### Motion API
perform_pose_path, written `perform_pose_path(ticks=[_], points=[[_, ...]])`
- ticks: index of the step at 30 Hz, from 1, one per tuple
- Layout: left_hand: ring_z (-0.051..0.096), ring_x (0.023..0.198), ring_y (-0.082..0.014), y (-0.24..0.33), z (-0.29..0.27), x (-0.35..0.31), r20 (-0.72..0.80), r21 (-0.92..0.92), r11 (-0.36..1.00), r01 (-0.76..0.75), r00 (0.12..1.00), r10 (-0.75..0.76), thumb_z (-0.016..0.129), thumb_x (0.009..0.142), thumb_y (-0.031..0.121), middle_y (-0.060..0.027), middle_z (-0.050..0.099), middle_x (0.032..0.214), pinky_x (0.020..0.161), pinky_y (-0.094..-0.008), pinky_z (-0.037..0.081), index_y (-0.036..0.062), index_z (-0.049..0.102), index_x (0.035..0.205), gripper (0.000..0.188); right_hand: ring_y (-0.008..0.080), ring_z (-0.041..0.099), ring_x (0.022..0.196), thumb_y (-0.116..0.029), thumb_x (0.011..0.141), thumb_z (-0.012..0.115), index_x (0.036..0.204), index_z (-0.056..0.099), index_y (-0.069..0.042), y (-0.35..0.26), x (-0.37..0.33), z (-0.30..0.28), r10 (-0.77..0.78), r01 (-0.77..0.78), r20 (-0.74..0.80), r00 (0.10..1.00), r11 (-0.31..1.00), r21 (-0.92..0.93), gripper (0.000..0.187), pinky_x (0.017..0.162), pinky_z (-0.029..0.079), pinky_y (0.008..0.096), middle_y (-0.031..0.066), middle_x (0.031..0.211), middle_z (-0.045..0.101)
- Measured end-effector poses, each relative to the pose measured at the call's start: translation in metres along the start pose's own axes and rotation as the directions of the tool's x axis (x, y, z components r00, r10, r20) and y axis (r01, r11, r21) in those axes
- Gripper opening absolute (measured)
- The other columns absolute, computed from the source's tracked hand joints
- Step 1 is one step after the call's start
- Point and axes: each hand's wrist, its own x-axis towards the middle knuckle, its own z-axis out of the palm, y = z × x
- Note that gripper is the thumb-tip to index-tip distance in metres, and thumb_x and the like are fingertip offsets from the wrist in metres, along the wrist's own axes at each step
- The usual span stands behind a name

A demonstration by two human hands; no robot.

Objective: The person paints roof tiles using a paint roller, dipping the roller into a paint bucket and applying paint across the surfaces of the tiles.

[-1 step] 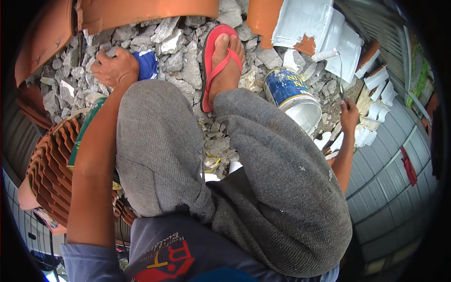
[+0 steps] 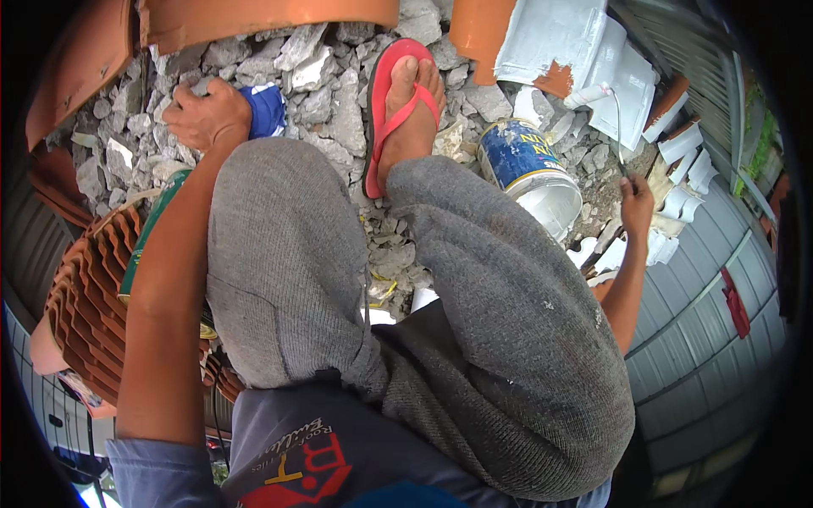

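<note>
On the right, my right hand [image 2: 637,206] is closed around the handle of a paint roller [image 2: 590,96]. The roller's white sleeve rests at the lower edge of a white-painted roof tile [image 2: 542,42], which has a bare orange patch. Between my foot and that hand, a blue-and-white paint bucket [image 2: 518,161] lies tilted, its mouth facing me. My left hand [image 2: 207,116] bears on the rubble at the far left with fingers curled down; what lies under them is hidden. A crumpled blue thing [image 2: 266,110], perhaps cloth or a wrapper, sits against that wrist.
Broken grey rubble [image 2: 343,118] surrounds my foot in a red flip-flop [image 2: 396,127]. An orange ridge tile [image 2: 271,17] spans the far side. Stacked orange tiles [image 2: 89,296] and a green can [image 2: 146,241] are by my left forearm. Grey metal roofing [image 2: 703,313] slopes away at right.
My right hand and the roller have shifted slightly to the right. My left hand has stayed in place on the rubble.
</note>
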Motion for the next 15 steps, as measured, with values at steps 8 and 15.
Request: perform_pose_path(ticks=[8,15], points=[[0.057,0.096,-0.0357,-0.011,0.009,0.004,-0.057,0.010,1.000,-0.003,0.998,0.003,0.063,0.068,0.035,-0.0157,0.054,0.108,0.087,-0.0494,0.047,0.0160,0.073,0.113,0.050,0.0404,0.067,0.099,-0.018,0.093,0.066,0.112,0.073,-0.004,-0.091,0.081,-0.012,-0.183,0.233,0.169,0.969,0.903,-0.360,0.025,0.089,0.051,0.0445,0.0209,0.106,0.070],[0.057,0.096,-0.0368,-0.010,0.005,0.004,-0.060,0.009,1.000,-0.005,0.998,0.006,0.063,0.068,0.034,-0.0167,0.054,0.107,0.086,-0.0503,0.047,0.0151,0.073,0.111,0.048,0.0396,0.068,0.096,-0.021,0.092,0.068,0.114,0.074,-0.008,-0.118,0.089,0.014,-0.122,0.166,0.259,0.958,0.973,-0.158,0.026,0.087,0.051,0.0432,0.0199,0.101,0.071]])
